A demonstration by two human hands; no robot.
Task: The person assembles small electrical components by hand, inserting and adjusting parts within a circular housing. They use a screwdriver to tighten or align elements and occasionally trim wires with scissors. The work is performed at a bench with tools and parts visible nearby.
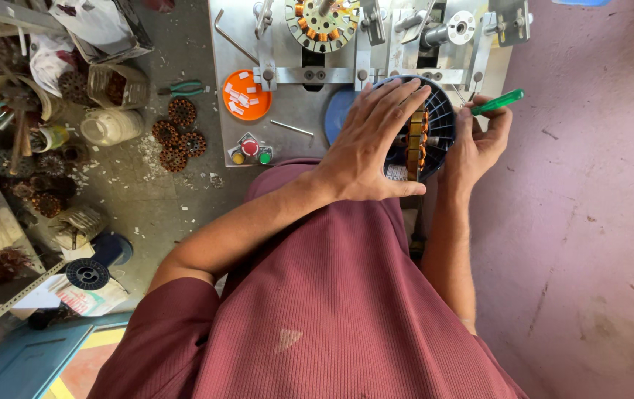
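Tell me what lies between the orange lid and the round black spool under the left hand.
In the head view, a thin metal rod lies on the grey plate between the orange lid and black spool.

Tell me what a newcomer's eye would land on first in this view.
First, the left hand spread flat over a dark slotted round part at the machine's front edge, with the right hand beside it gripping a green-handled tool. Next, the bright orange disc dotted with white scraps on the grey metal machine plate. Left of that, copper-wound cores lie on the littered floor.
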